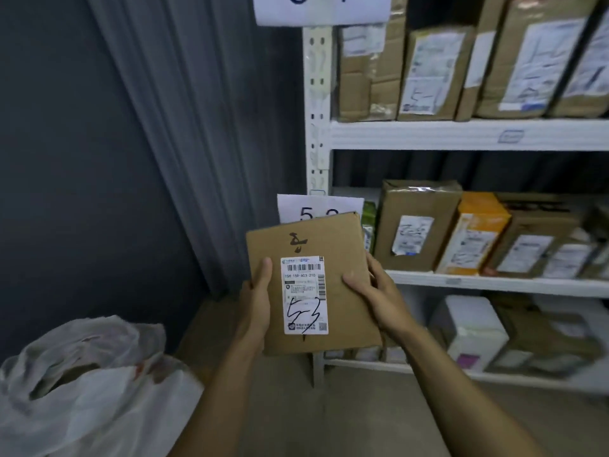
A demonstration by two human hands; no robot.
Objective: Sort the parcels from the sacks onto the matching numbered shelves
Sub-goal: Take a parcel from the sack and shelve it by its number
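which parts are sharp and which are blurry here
Head view: the label on the held parcel is sharp; boxes at the right edge are smeared; the sack is soft; the left wall is dim.

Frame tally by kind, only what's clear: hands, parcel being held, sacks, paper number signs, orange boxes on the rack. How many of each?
Hands: 2
Held parcel: 1
Sack: 1
Number signs: 2
Orange box: 1
Total: 7
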